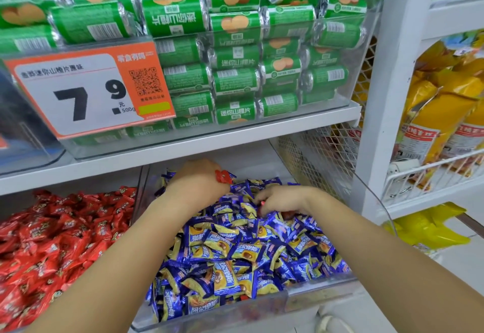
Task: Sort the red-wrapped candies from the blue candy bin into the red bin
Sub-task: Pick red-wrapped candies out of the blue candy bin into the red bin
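The blue candy bin (322, 289) is a clear tub heaped with blue-and-yellow wrapped candies. Left of it lies the red bin (138, 196), full of red-wrapped candies. My left hand (200, 183) hovers over the back of the blue heap and holds a red-wrapped candy (223, 176) that sticks out on its right side. My right hand (281, 200) reaches into the blue candies, fingers curled down among the wrappers; a bit of red shows at its fingertips (262, 203). Whether it grips anything is hidden.
A white shelf (183, 146) hangs low right above both bins, carrying a clear tub of green rolls and an orange price sign (89, 94). White mesh (314, 154) walls the right side. A white rack (429, 175) with yellow bags stands further right.
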`<state>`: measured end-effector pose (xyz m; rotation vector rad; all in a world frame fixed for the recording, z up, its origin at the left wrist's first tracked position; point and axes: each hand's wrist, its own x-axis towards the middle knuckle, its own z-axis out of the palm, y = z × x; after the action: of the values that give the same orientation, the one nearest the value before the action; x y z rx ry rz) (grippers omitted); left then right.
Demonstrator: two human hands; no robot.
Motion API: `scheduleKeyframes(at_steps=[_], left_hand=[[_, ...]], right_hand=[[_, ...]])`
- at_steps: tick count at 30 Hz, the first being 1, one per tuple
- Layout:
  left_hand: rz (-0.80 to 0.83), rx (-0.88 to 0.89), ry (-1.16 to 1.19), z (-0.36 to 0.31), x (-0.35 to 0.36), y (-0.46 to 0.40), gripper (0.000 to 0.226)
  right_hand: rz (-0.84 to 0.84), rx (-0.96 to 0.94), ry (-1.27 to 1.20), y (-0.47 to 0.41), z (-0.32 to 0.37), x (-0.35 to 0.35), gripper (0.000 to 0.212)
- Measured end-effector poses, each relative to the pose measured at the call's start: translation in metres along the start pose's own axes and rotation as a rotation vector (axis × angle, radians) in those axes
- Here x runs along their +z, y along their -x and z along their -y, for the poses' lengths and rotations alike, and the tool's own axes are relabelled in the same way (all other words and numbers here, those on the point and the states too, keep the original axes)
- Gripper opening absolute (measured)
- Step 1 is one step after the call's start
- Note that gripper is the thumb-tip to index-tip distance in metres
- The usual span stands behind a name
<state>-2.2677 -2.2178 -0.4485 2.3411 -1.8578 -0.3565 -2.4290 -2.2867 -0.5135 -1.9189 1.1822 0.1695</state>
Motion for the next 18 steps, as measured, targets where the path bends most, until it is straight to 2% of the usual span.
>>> scheduleKeyframes(at_steps=[2, 3, 6, 7, 12, 15, 18], left_hand=[[-0.008, 0.006, -0.008, -0.001, -0.004, 0.003, 0.019], [-0.015, 0.007, -0.023, -0.002, -0.006, 0.004, 0.019], [-0.036, 0.001, -0.039, 0.003, -0.011, 0.010, 0.022], [-0.037, 0.002, -0.040, 0.006, -0.012, 0.011, 0.023], [-0.026, -0.004, -0.030, 0.016, -0.012, 0.018, 0.024], [-0.052, 0.011, -0.008, 0.018, -0.008, 0.021, 0.025], [-0.101, 0.030, -0.009, 0.020, -0.004, 0.025, 0.025]], right_hand=[[0.046, -0.110, -0.274, 0.009, 0.005, -0.001, 0.028], [0.087, -0.175, -0.315, 0.014, 0.008, -0.004, 0.025], [0.171, -0.282, -0.225, 0.030, 0.015, -0.014, 0.023], [0.144, -0.276, -0.187, 0.035, 0.014, -0.019, 0.022], [-0.220, -0.115, -0.039, 0.040, -0.012, -0.030, 0.004], [-0.321, -0.040, 0.166, 0.028, -0.020, -0.019, 0.010], [-0.412, -0.036, 0.242, 0.013, -0.016, -0.008, 0.024]])
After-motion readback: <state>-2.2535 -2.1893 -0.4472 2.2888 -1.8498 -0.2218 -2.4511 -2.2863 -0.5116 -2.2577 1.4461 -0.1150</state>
